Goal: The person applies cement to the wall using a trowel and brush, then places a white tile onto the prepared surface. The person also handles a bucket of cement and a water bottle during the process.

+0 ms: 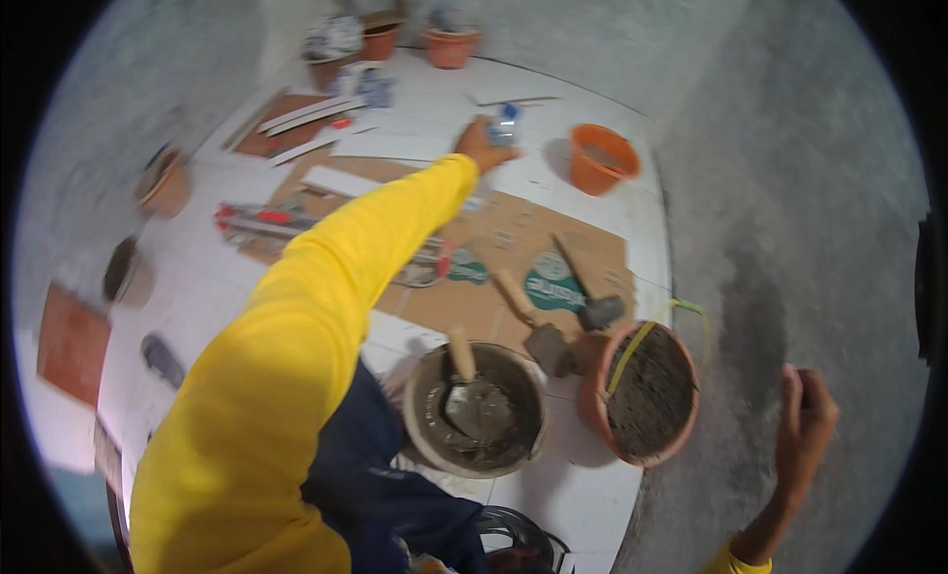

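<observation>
My left hand (483, 147) reaches far forward over the white tiled floor, its fingers closed round a clear plastic bottle (505, 128) with blue at its top. At the right, beside the grey wall, my right hand (807, 423) is raised with its fingers curled; nothing shows in it. Close in front of me stands a bucket (419, 444) of wet grey mortar, a trowel (461, 355) standing in it with its wooden handle up. To its right is an orange bucket (591, 408) of dark, dry-looking mix with a yellow handle.
Flattened cardboard (592, 240) carries a mallet (599, 310), a wooden-handled trowel (550, 349) and a red-and-grey tile cutter (425, 265). An orange bucket (590, 182) stands far right. Tile strips (314, 114) lie far left. More buckets line the walls; a black coiled hose (518, 527) lies near me.
</observation>
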A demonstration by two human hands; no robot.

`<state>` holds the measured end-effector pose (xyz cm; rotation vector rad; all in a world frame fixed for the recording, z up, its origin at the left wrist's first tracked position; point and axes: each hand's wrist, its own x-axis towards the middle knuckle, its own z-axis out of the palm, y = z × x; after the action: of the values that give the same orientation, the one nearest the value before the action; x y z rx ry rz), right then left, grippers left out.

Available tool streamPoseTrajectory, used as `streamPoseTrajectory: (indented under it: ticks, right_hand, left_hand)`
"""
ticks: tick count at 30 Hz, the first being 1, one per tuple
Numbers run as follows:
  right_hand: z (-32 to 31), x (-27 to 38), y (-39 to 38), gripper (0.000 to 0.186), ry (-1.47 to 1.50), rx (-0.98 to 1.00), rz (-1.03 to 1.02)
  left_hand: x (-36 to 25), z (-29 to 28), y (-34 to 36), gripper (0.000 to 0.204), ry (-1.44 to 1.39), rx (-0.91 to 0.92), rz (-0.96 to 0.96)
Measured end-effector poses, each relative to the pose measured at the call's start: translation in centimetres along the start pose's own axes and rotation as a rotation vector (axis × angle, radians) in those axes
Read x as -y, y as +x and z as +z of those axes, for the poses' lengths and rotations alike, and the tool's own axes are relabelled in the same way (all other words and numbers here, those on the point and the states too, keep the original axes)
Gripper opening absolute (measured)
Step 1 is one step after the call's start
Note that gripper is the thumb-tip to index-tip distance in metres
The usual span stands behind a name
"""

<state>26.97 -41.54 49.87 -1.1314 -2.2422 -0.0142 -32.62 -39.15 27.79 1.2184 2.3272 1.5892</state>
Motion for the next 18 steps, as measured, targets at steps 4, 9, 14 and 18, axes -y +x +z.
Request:
streamPoseTrajectory:
  ticks: [4, 9, 14, 18]
  right_hand:
    - [1.0, 0.7, -3.2, 0.023, -0.02, 0.249, -0.016]
    - [5.2, 0.4, -11.4, 0.028, 0.072, 0.878, 0.104]
    - [7.1, -0.9, -24.5, 0.044, 0.135, 1.481, 0.343]
    - [7.8, -1.9, -35.0, 0.032, 0.08, 1.639, 0.476]
  left_hand:
    - [6.9, 5.3, 2.1, 0.079, 0.041, 0.081, -0.096]
    - [21.1, 9.7, 4.8, 0.077, -0.108, 0.276, -0.325]
    - [25.9, 10.7, 7.8, 0.066, -0.452, 0.517, -0.29]
    - [27.3, 16.1, -2.9, 0.048, -0.232, 0.37, 0.02]
